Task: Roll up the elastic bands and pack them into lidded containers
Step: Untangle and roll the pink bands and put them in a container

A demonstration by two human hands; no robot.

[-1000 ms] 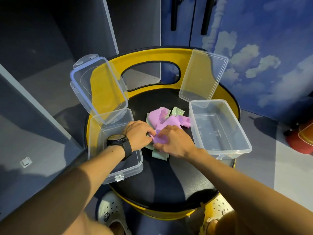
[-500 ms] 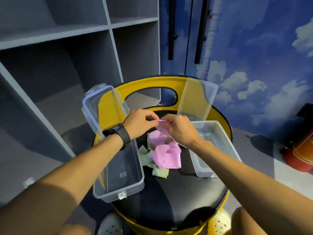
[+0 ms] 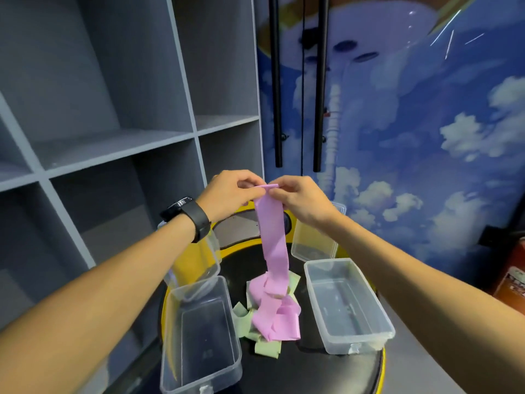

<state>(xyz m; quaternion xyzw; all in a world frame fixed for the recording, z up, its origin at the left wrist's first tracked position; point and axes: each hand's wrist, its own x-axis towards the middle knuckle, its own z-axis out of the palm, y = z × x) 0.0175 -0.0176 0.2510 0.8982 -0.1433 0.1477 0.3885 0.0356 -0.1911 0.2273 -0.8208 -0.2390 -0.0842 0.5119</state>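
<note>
Both hands' fingers (image 3: 274,191) hide pink band (image 3: 272,237) end.

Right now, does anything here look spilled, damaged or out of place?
Nothing stands out. Both hands, left and right, pinch the pink band's top end; its tail trails into the heap with the green bands. Both containers sit upright, lids open.

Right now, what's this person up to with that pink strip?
Both hands, left hand and right hand, pinch the top end of a pink elastic band, which hangs down to a pile on the black stool seat. Two clear containers flank it, lids open, nothing inside yet.
</note>
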